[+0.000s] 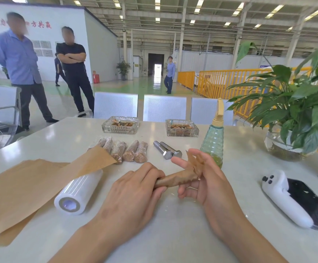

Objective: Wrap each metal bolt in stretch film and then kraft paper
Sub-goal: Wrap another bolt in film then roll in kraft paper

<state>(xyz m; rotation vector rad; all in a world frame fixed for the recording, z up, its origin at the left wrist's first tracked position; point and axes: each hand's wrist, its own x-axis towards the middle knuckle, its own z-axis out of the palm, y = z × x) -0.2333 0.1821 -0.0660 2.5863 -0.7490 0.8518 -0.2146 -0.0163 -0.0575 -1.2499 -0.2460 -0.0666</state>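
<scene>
My left hand grips one end of a bolt rolled in kraft paper, held just above the white table. My right hand holds the other end, its fingers around the crumpled loose paper there. Two bare metal bolts lie side by side behind my hands. Several wrapped bolts lie in a row to their left. A roll of stretch film lies left of my left hand. Kraft paper sheets are stacked at the left, the top sheet's corner curling up over the roll.
Two glass ashtrays stand at the back of the table. A green bottle stands behind my right hand. A potted plant fills the right. A white device and a phone lie at the right. Chairs and people stand beyond.
</scene>
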